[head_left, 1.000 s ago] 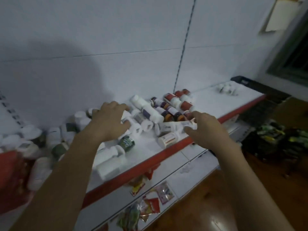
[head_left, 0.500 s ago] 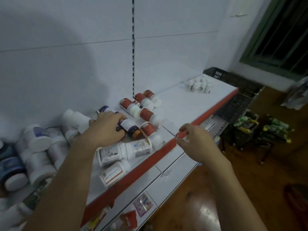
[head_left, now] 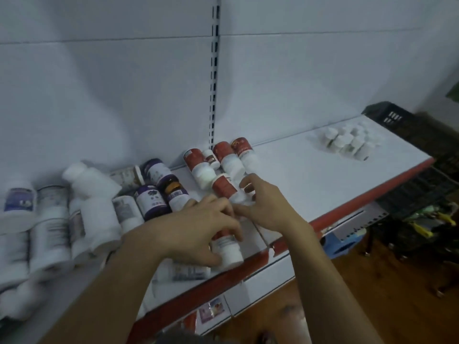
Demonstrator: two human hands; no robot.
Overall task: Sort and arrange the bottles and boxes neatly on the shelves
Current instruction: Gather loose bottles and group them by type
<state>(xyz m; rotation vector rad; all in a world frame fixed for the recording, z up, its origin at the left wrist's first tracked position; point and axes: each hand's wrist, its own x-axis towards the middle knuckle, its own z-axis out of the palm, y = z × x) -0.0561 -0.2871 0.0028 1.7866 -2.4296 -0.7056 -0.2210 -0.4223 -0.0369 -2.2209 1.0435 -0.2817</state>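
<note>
Two hands now work side by side on the shelf (head_left: 310, 182). Half a second ago the right hand (head_left: 264, 206) was at the red front edge, and the left hand (head_left: 196, 227) lay on the purple-labelled bottles (head_left: 150, 201). The left fingers curl over the near red-labelled bottle (head_left: 227, 249), which lies on its side by the front edge. The right fingers and thumb curl round the cap end of the far red-labelled bottle (head_left: 223, 186), just beyond it. Label writing is too blurred to read.

Left hand (head_left: 198, 227) grips front red-labelled bottle (head_left: 227, 249) (lying flat) at the shelf (head_left: 323, 180) edge; right hand (head_left: 265, 207) curls round rear red-labelled bottle (head_left: 224, 186).
</note>
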